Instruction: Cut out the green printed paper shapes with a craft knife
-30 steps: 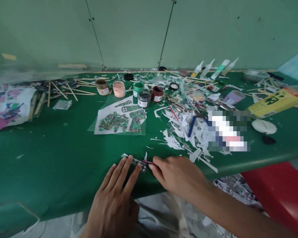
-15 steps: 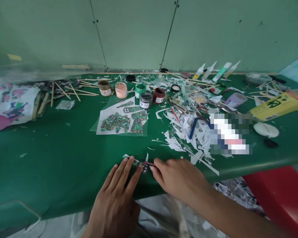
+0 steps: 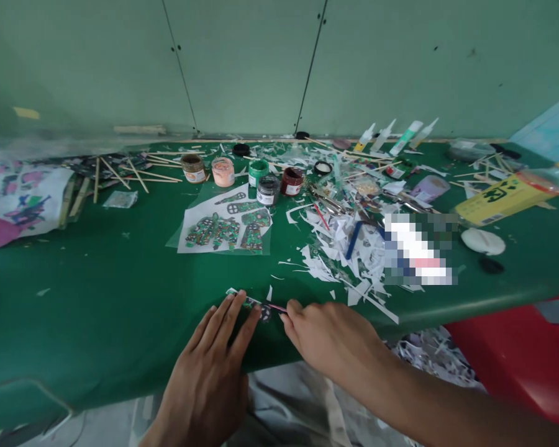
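Note:
A small printed paper cut-out lies near the front edge of the green table. My left hand rests flat on it, fingers stretched out and pressing its left part down. My right hand is closed in a pinch on a thin pink-handled tool, whose tip meets the cut-out just right of my left fingertips. Further back lies a clear sheet with green printed figures.
Several small paint pots stand behind the sheet. A heap of white paper scraps spreads right of centre, with glue tubes, wooden sticks, a yellow box and a white disc. Printed sheets lie far left; something red sits below the table's right edge.
Both hands stay on the cut-out with almost no shift. The view has moved slightly, so the table contents sit a little differently in the frame.

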Motion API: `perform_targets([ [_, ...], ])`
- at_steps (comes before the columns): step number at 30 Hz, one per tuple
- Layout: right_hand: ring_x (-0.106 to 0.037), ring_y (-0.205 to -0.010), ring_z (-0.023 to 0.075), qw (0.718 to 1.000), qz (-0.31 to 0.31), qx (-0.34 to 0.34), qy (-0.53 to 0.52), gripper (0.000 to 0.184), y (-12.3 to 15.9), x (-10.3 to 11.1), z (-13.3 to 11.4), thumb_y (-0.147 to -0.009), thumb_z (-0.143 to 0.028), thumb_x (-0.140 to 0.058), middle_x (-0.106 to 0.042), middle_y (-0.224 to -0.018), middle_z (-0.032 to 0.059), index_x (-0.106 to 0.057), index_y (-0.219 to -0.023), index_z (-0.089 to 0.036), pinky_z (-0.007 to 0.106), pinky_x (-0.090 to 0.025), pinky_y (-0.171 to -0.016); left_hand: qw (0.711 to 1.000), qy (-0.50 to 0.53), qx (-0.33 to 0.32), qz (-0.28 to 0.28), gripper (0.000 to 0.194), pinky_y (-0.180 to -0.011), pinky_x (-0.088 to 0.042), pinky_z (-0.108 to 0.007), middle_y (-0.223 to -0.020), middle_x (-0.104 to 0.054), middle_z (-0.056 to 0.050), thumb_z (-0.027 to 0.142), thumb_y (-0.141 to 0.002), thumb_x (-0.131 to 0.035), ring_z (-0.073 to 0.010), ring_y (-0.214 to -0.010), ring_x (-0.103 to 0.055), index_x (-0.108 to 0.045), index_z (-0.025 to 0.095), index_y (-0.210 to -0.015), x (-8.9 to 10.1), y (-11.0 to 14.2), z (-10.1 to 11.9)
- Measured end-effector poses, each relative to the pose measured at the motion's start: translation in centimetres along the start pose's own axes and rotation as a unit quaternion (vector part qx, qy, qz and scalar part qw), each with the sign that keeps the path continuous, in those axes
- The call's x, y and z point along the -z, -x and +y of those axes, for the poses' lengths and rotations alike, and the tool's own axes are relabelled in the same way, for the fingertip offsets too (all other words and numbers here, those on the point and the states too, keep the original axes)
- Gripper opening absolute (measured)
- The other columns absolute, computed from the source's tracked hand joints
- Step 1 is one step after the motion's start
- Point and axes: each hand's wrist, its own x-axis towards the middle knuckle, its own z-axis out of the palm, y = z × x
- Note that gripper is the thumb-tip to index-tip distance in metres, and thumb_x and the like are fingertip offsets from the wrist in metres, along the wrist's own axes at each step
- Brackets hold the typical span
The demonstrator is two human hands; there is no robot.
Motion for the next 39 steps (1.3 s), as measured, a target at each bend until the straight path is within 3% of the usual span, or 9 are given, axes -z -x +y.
perform_targets([
  [12, -0.044, -0.038, 0.0127, 0.999, 0.014, -0.028, -0.021, 0.025, 1.1, -0.5, -0.2, -0.089, -0.013, -0.040, -0.055, -0.051, 0.0032, -0.065, -0.089, -0.013, 0.030, -0.013, -0.038, 1.000, -0.022, -0.022, 0.003, 0.076, -0.102, -0.045, -0.045, -0.147, -0.043, -0.017, 0.009, -0.062, -0.047, -0.0294, -0.132, -0.046, -0.045, 0.016, -0.137, 0.2, -0.2, -0.3],
  [16, -0.041, -0.037, 0.0131, 0.997, 0.000, -0.068, -0.044, 0.029, 2.5, -0.2, 0.9, -0.091, -0.023, -0.038, -0.050, -0.048, 0.0020, -0.064, -0.079, -0.017, 0.030, -0.011, -0.040, 1.000, 0.006, -0.012, 0.003, 0.076, -0.103, -0.044, -0.045, -0.148, -0.042, -0.014, 0.009, -0.063, -0.046, -0.0295, -0.130, -0.047, -0.045, 0.019, -0.138, 0.4, -0.2, -0.5],
  [19, -0.038, -0.037, 0.0131, 0.996, 0.026, -0.068, -0.058, 0.034, 3.0, 0.3, 2.1, -0.092, -0.029, -0.034, -0.048, -0.046, 0.0013, -0.061, -0.075, -0.019, 0.030, -0.011, -0.042, 1.000, 0.028, 0.002, -0.007, 0.077, -0.102, -0.045, -0.046, -0.145, -0.045, -0.011, 0.008, -0.062, -0.047, -0.0298, -0.128, -0.048, -0.047, 0.025, -0.137, 0.7, -0.3, -0.7],
  [22, -0.035, -0.038, 0.0131, 0.992, 0.065, -0.082, -0.071, 0.037, 2.4, 0.8, 2.5, -0.094, -0.031, -0.029, -0.047, -0.047, 0.0011, -0.060, -0.077, -0.020, 0.030, -0.013, -0.043, 0.998, 0.039, -0.024, -0.032, 0.079, -0.107, -0.040, -0.050, -0.144, -0.046, -0.006, 0.007, -0.062, -0.047, -0.0282, -0.130, -0.045, -0.046, 0.032, -0.137, 0.9, -0.7, -1.0],
  [25, -0.034, -0.039, 0.0124, 0.989, 0.058, -0.102, -0.086, 0.037, 0.9, 1.0, 1.8, -0.094, -0.033, -0.031, -0.048, -0.049, 0.0016, -0.060, -0.076, -0.020, 0.030, -0.014, -0.043, 0.998, 0.040, -0.038, -0.041, 0.078, -0.112, -0.034, -0.049, -0.144, -0.048, -0.003, 0.008, -0.064, -0.047, -0.0258, -0.131, -0.044, -0.043, 0.027, -0.140, 0.7, -1.0, -1.3],
  [32, -0.040, -0.041, 0.0129, 0.991, 0.024, -0.099, -0.089, 0.035, -1.3, 0.5, 0.0, -0.094, -0.035, -0.033, -0.053, -0.052, 0.0027, -0.062, -0.078, -0.021, 0.031, -0.014, -0.044, 0.999, 0.026, 0.008, 0.034, 0.050, -0.106, -0.041, -0.046, -0.128, -0.061, -0.005, 0.012, -0.080, -0.042, -0.0234, -0.116, -0.056, -0.056, 0.022, -0.127, 0.1, -1.2, -0.5],
  [39, -0.042, -0.041, 0.0135, 0.994, 0.031, -0.076, -0.075, 0.036, -2.0, 0.1, 0.2, -0.094, -0.036, -0.033, -0.054, -0.051, 0.0031, -0.062, -0.078, -0.021, 0.030, -0.013, -0.044, 0.999, 0.021, 0.038, 0.033, 0.049, -0.104, -0.043, -0.048, -0.131, -0.058, -0.008, 0.013, -0.080, -0.043, -0.0253, -0.118, -0.055, -0.058, 0.025, -0.125, -0.1, -1.1, -0.1],
])
